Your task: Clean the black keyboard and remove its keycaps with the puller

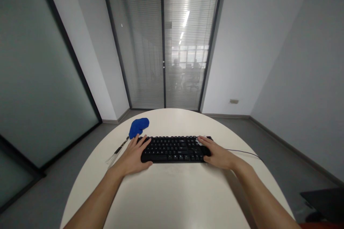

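A black keyboard (172, 149) lies lengthwise across the pale round table. My left hand (135, 157) is at its left end, thumb by the near edge and fingers reaching over toward the far edge, holding that end. Around the right end, my right hand (216, 153) has its thumb at the near edge and its fingers over the far corner. A small white patch (199, 142) shows beside the right fingertips; what it is I cannot make out. Just beyond my left fingers lies a crumpled blue cloth (138, 127). A thin black-handled tool with a pale end (118, 150) lies left of that hand.
The round table (172, 196) has a curved edge. A dark cable (245, 152) runs from behind my right hand over the table's right edge. Glass panels with blinds (163, 50) stand beyond the table. A dark object (325, 202) is at the lower right.
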Demonstrator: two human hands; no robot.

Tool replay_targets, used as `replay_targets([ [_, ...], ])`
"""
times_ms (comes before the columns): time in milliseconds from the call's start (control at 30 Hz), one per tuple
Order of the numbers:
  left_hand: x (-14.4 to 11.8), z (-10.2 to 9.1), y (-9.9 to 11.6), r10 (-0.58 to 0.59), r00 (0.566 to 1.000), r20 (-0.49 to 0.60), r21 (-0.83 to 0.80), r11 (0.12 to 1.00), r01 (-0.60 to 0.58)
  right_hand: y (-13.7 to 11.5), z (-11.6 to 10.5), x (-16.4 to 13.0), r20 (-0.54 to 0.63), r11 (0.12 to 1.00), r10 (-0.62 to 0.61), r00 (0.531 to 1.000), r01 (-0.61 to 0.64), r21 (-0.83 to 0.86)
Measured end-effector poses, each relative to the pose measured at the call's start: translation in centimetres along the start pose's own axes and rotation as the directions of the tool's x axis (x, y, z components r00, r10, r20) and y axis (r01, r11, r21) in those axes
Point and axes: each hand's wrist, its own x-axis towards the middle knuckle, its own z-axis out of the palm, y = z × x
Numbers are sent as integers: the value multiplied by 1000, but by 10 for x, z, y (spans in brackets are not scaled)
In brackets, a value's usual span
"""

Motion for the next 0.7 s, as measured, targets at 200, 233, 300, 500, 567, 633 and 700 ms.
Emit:
replay_targets([
  [200,4,4,18,60,998,-11,-6,998,-60,-7,-5,-3,-2,1000,-16,1000,16,-6],
  [233,4,4,18,55,999,-3,-8,998,-55,-10,-6,-3,-9,1000,-17,1000,17,-26],
  [300,3,5,19,42,999,5,-7,999,-42,-15,-10,-4,-15,997,-23,1000,21,-78],
  [500,2,6,16,53,998,-23,-27,998,-53,-34,-25,-8,49,972,-15,999,26,-235],
  [567,2,7,14,57,998,-27,-33,998,-58,-39,-30,-10,70,968,0,998,18,-251],
  [633,2,8,12,68,997,-31,-38,997,-69,-43,-33,-11,70,971,34,997,-17,-237],
  [700,2,8,10,80,996,-31,-43,996,-81,-43,-35,-12,66,976,75,995,-60,-208],
])
